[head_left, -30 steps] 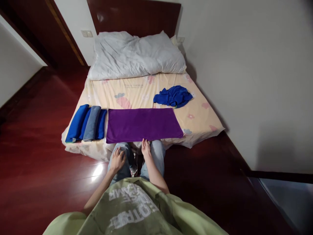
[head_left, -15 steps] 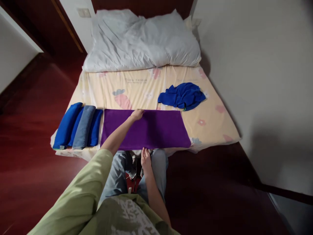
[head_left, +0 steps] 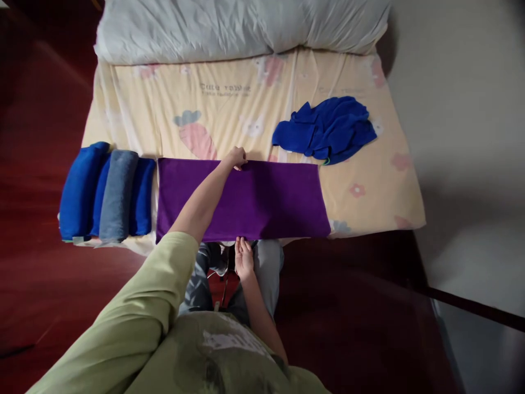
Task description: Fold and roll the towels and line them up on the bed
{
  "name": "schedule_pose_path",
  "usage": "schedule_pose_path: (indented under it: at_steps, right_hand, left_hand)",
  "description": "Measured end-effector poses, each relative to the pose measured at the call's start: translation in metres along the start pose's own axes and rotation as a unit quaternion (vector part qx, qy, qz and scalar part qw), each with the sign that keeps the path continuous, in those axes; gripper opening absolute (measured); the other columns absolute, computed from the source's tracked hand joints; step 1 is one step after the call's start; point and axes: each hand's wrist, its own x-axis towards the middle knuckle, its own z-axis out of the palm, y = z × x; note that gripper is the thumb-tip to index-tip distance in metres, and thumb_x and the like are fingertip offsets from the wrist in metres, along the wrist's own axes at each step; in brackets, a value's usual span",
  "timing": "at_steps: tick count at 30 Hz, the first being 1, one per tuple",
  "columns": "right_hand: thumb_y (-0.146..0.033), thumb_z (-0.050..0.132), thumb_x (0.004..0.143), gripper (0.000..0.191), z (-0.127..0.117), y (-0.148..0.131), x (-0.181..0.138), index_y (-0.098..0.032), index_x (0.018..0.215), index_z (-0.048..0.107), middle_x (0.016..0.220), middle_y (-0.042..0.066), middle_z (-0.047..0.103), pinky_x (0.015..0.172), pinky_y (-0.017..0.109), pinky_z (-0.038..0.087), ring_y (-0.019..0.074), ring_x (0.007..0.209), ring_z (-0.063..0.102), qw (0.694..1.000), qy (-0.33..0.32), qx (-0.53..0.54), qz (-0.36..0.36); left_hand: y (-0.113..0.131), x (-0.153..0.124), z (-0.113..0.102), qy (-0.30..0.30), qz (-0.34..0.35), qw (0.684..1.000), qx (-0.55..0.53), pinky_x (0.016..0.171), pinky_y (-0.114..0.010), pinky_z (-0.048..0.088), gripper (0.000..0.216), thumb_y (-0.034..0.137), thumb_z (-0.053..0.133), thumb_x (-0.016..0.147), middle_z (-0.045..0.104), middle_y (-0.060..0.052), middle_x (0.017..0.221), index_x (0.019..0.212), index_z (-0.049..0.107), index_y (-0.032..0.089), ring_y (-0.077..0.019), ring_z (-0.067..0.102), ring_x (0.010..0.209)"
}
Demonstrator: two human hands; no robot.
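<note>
A purple towel (head_left: pixel 266 200) lies flat, folded into a long strip, at the near edge of the bed. My left hand (head_left: pixel 237 157) reaches across it and pinches its far edge near the middle. My right hand (head_left: pixel 243 256) rests at the near edge of the purple towel, fingers together and pointing at the cloth, touching its hem. A crumpled blue towel (head_left: pixel 326 128) lies on the sheet beyond the strip to the right. Three rolled towels (head_left: pixel 106 191), two blue and one grey, lie side by side to the left.
The bed has a yellow patterned sheet (head_left: pixel 229 104) and a white duvet (head_left: pixel 241 24) bunched at its head. Dark red wooden floor (head_left: pixel 36 284) surrounds the bed on the left and near side. A pale wall (head_left: pixel 471 109) runs along the right.
My left hand left my knee, reached over the purple towel and took hold of its far edge. My head has leaned forward over the bed. The right hand stayed at the near hem.
</note>
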Motion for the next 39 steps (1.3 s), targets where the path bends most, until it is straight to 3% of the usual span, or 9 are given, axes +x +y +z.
schedule_pose_path:
  at_steps: [7, 10, 14, 17, 21, 26, 33, 36, 39]
  right_hand:
    - [-0.030, 0.075, 0.080, 0.018, -0.001, 0.005, -0.019, -0.022, 0.090, 0.063, 0.103, 0.006, 0.074, 0.114, 0.042, 0.052, 0.0190, 0.113, 0.071, 0.996, 0.060, 0.068, 0.020]
    - [-0.030, 0.068, 0.085, 0.010, 0.004, 0.002, -0.018, -0.024, 0.089, 0.062, 0.106, 0.007, 0.074, 0.115, 0.045, 0.051, 0.0203, 0.117, 0.069, 0.998, 0.049, 0.033, 0.001]
    - [-0.031, 0.063, 0.088, 0.010, 0.011, -0.007, -0.013, -0.025, 0.081, 0.061, 0.103, 0.008, 0.074, 0.115, 0.047, 0.050, 0.0217, 0.119, 0.068, 1.000, 0.022, -0.004, -0.021]
    - [-0.032, 0.062, 0.088, 0.012, 0.008, -0.008, -0.017, -0.025, 0.079, 0.059, 0.103, 0.008, 0.074, 0.114, 0.047, 0.052, 0.0213, 0.117, 0.068, 0.999, 0.027, -0.039, -0.015]
    - [-0.030, 0.065, 0.084, 0.009, 0.003, -0.008, -0.029, -0.025, 0.081, 0.059, 0.101, 0.006, 0.074, 0.113, 0.044, 0.053, 0.0202, 0.111, 0.070, 0.998, 0.052, -0.027, -0.006]
    - [-0.032, 0.074, 0.074, 0.019, 0.011, -0.023, -0.047, -0.024, 0.076, 0.057, 0.082, 0.001, 0.072, 0.105, 0.038, 0.058, 0.0180, 0.092, 0.072, 0.997, 0.077, 0.010, -0.027]
    - [-0.038, 0.084, 0.065, 0.031, 0.008, -0.086, -0.092, -0.024, 0.072, 0.058, 0.072, -0.003, 0.068, 0.084, 0.035, 0.062, 0.0177, 0.074, 0.070, 0.982, 0.050, 0.000, -0.180]
    - [-0.041, 0.086, 0.067, 0.033, 0.002, -0.135, -0.113, -0.021, 0.079, 0.064, 0.074, -0.001, 0.069, 0.078, 0.032, 0.061, 0.0161, 0.072, 0.070, 0.967, 0.023, -0.023, -0.254]
    - [-0.045, 0.089, 0.065, 0.038, 0.002, -0.202, -0.129, -0.017, 0.080, 0.067, 0.073, 0.001, 0.069, 0.070, 0.028, 0.058, 0.0141, 0.068, 0.067, 0.937, 0.000, -0.039, -0.348]
  left_hand:
    - [-0.004, -0.010, -0.004, 0.072, -0.013, 0.990, -0.124, 0.084, -0.033, 0.058, 0.026, 0.020, 0.065, 0.093, 0.072, -0.013, 0.085, 0.113, 0.072, 0.005, -0.0198, 0.072, 0.072]
    - [-0.009, -0.017, 0.001, 0.077, -0.011, 0.988, -0.132, 0.081, -0.034, 0.058, 0.026, 0.020, 0.063, 0.094, 0.073, -0.014, 0.088, 0.115, 0.071, 0.007, -0.0189, 0.070, 0.068]
    - [-0.013, -0.023, 0.006, 0.050, -0.013, 0.992, -0.115, 0.080, -0.033, 0.058, 0.023, 0.020, 0.063, 0.093, 0.071, -0.009, 0.075, 0.110, 0.072, 0.008, -0.0171, 0.067, 0.061]
    - [-0.013, -0.022, 0.003, 0.079, -0.002, 0.990, -0.120, 0.079, -0.032, 0.057, 0.020, 0.017, 0.062, 0.092, 0.069, -0.008, 0.072, 0.107, 0.072, 0.009, -0.0175, 0.066, 0.062]
    - [-0.013, -0.023, -0.003, 0.134, 0.006, 0.978, -0.157, 0.076, -0.031, 0.057, 0.020, 0.016, 0.062, 0.091, 0.070, -0.007, 0.076, 0.108, 0.070, 0.012, -0.0168, 0.066, 0.063]
    - [-0.006, -0.046, -0.020, 0.155, 0.006, 0.969, -0.194, 0.070, -0.029, 0.058, 0.016, 0.018, 0.061, 0.092, 0.072, -0.007, 0.077, 0.105, 0.069, 0.012, -0.0162, 0.068, 0.061]
    - [0.024, -0.121, -0.081, 0.190, 0.043, 0.937, -0.291, 0.069, -0.025, 0.059, 0.009, 0.020, 0.067, 0.091, 0.076, -0.007, 0.084, 0.097, 0.066, 0.013, -0.0151, 0.072, 0.066]
    - [0.034, -0.165, -0.116, 0.215, 0.074, 0.913, -0.339, 0.071, -0.024, 0.060, 0.011, 0.023, 0.068, 0.091, 0.075, -0.007, 0.083, 0.095, 0.064, 0.013, -0.0145, 0.073, 0.069]
    - [0.035, -0.215, -0.154, 0.251, 0.123, 0.871, -0.404, 0.076, -0.027, 0.063, 0.017, 0.025, 0.074, 0.089, 0.071, -0.005, 0.076, 0.091, 0.062, 0.013, -0.0140, 0.073, 0.069]
